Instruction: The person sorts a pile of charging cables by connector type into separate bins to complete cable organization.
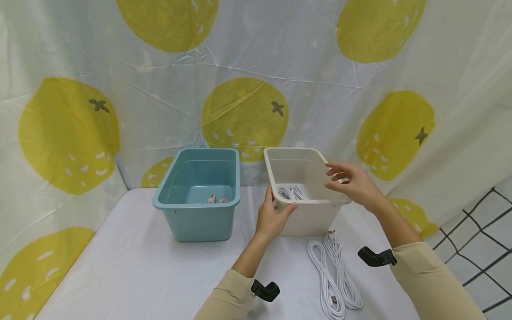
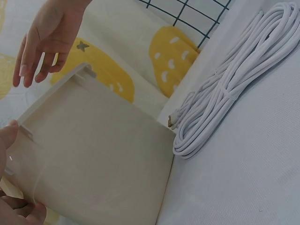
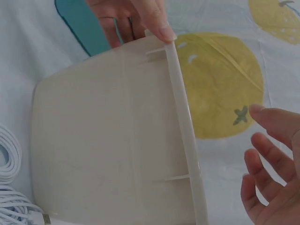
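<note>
My left hand (image 1: 271, 218) grips the front left corner of a cream plastic bin (image 1: 308, 220), its thumb at the front rim and its fingers along the side. Inside the bin lies a coiled white cable (image 1: 292, 192). Above the bin's right rim is my right hand (image 1: 354, 182), fingers loosely bent and nothing in them. The right wrist view shows that right hand (image 3: 276, 168) apart from the rim. On the table just in front of the bin are bundled white cables (image 1: 330, 275) with metal plugs, also seen as a white bundle (image 2: 234, 79) in the left wrist view.
A teal bin (image 1: 202, 224) stands to the left, with two small pinkish coils (image 1: 212, 199) in it. Behind both bins hangs a lemon-print curtain (image 1: 160, 106). A dark wire grid (image 1: 480, 231) is at the right edge. White cloth (image 1: 120, 258) covers the table.
</note>
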{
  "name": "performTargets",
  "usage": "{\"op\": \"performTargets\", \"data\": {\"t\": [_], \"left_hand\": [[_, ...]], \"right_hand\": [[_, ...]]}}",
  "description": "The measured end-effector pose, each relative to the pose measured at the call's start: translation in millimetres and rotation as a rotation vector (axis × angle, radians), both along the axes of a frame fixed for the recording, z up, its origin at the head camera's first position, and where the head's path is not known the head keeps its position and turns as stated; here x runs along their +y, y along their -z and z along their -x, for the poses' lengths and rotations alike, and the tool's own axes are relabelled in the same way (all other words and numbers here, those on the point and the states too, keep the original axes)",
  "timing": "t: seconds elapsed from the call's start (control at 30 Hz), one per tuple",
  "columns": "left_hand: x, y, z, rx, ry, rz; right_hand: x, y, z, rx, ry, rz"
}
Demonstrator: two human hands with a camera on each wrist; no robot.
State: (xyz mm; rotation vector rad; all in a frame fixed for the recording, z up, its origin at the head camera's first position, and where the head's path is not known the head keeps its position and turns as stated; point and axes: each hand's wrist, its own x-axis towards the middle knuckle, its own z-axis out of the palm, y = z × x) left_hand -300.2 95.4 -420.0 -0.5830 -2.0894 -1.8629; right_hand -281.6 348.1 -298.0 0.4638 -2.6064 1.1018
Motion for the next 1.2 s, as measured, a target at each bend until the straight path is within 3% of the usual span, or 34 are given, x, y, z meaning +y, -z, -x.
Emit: {"op": "performTargets", "data": {"t": [0.23,0.77,1.2], "left_hand": [[-0.7,-1.3,0.2,0.012,0.002,0.001],[-0.7,-1.0,1.1,-0.026,0.016,0.011],[-0.9,1.2,1.7,-0.028,0.008,0.012]], "right_hand": [[8.1,10.2,-21.3,0.084,-0.040,-0.043],[24.4,45.5,-64.4,0.180,-0.006,-0.078],[25.1,96.6,-80.2,0.158,0.028,-0.095]]}}
